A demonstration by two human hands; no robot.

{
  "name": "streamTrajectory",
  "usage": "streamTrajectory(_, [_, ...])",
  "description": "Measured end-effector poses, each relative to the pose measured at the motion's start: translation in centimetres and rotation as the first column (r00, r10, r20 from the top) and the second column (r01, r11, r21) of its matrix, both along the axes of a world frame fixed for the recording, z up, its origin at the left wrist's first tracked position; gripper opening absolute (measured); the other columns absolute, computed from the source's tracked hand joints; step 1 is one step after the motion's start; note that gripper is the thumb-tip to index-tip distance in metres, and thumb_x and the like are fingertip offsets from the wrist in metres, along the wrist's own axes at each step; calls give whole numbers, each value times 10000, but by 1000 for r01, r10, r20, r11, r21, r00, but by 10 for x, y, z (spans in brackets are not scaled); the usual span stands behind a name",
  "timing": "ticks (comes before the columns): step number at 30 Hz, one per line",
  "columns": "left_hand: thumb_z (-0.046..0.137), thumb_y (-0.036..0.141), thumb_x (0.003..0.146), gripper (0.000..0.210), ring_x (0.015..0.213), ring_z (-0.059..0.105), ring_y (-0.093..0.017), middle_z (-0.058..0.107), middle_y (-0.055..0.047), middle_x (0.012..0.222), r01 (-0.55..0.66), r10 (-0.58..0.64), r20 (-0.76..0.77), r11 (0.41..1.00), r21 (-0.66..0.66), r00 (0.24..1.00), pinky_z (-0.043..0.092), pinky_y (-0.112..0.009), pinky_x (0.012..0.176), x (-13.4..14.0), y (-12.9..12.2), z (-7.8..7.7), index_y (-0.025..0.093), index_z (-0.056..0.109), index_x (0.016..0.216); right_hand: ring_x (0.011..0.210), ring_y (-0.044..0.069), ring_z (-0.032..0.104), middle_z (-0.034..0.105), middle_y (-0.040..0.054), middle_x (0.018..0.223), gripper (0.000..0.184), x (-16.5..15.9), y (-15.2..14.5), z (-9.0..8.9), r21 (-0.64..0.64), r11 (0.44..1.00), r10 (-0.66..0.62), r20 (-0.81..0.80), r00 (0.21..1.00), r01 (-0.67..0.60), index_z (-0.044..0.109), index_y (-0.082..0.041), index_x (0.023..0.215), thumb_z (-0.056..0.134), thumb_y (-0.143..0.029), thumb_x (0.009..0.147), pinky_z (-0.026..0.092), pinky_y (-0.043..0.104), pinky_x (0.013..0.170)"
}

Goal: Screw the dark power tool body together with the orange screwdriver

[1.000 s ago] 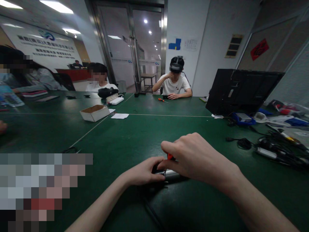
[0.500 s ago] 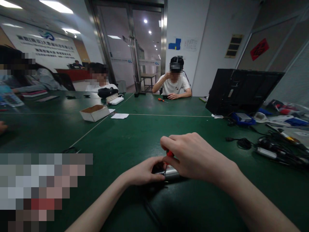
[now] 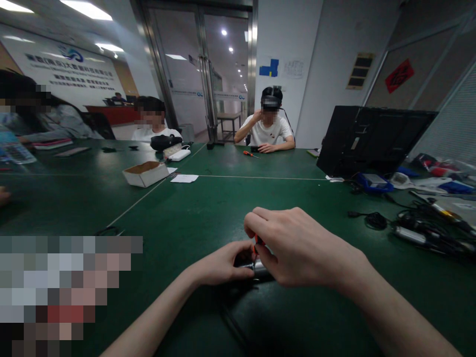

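Note:
On the table in front of me lies a silver metal cylinder (image 3: 261,269), with a dark cable running from near it toward me. My left hand (image 3: 225,263) is closed around the cylinder's left end, thumb along the near side. Over it, my right hand (image 3: 293,243) grips the orange-and-black handle of a screwdriver (image 3: 258,241), held upright against the cylinder. The screwdriver's tip and the spot it meets are hidden by my fingers.
A white open box (image 3: 146,174) and paper (image 3: 185,178) lie farther off on the green table (image 3: 223,203). At right stand a black monitor (image 3: 372,141) and tangled black cables (image 3: 375,221). Across sits a person (image 3: 268,131) near another orange screwdriver (image 3: 250,154). Others sit at left.
My right hand has turned slightly at the wrist around the screwdriver and shifted a little left and down, covering more of the cylinder. My left hand stays in place.

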State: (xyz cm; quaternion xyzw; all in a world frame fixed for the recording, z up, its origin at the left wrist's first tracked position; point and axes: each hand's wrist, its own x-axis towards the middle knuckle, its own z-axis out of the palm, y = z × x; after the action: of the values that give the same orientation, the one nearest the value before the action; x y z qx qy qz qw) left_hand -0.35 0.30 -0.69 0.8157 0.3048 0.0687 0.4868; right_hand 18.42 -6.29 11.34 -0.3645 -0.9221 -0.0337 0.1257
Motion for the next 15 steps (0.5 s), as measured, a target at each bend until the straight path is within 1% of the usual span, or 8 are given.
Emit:
streamTrajectory(3, [657,296,761,330,965,530,-244,585,-31,1026,-37,37,-17,999,22,999,420,-343,852,0,-2,4,188,534,1047,580,107,425,572,0,832,90,-1,2,-2,32,999,-16,-4,1000,16,492,-173,923,502,-214,844,230,236,477])
streamTrajectory(5, [658,298,757,344,969,538,-243,592,-30,1044,-47,48,-28,998,28,998,421,-337,850,0,-3,9,195,546,1066,560,103,416,575,-17,766,86,-1,4,-4,65,997,-37,-12,999,38,502,-187,895,523,-266,870,203,237,477])
streamTrajectory(8, [664,286,748,363,993,546,-244,603,-16,1088,-51,52,-12,998,30,999,414,-332,869,0,-5,14,223,574,1093,511,96,383,551,-34,632,245,-1,7,-6,103,993,-53,-11,999,54,506,-195,771,519,-404,898,171,243,478])
streamTrajectory(10, [666,278,743,371,1005,550,-244,609,-9,1111,-51,50,15,999,17,999,413,-335,884,0,-5,14,235,580,1102,489,94,364,540,-33,596,307,-2,7,-8,109,993,-53,0,999,52,501,-192,738,483,-444,913,164,245,478])
streamTrajectory(12, [665,269,742,364,1005,553,-244,614,-12,1108,-46,47,44,999,-8,998,421,-342,891,0,-4,12,226,576,1092,507,95,380,559,-27,640,268,-3,6,-7,90,996,-30,3,1000,30,505,-189,774,488,-420,909,178,242,480])
streamTrajectory(15, [650,229,748,332,998,552,-244,617,-27,1087,-25,28,80,999,-43,996,433,-351,889,1,-3,5,192,560,1065,563,99,414,577,-14,758,134,-4,1,-4,48,999,6,-8,1000,-6,494,-182,838,521,-311,858,214,235,489])
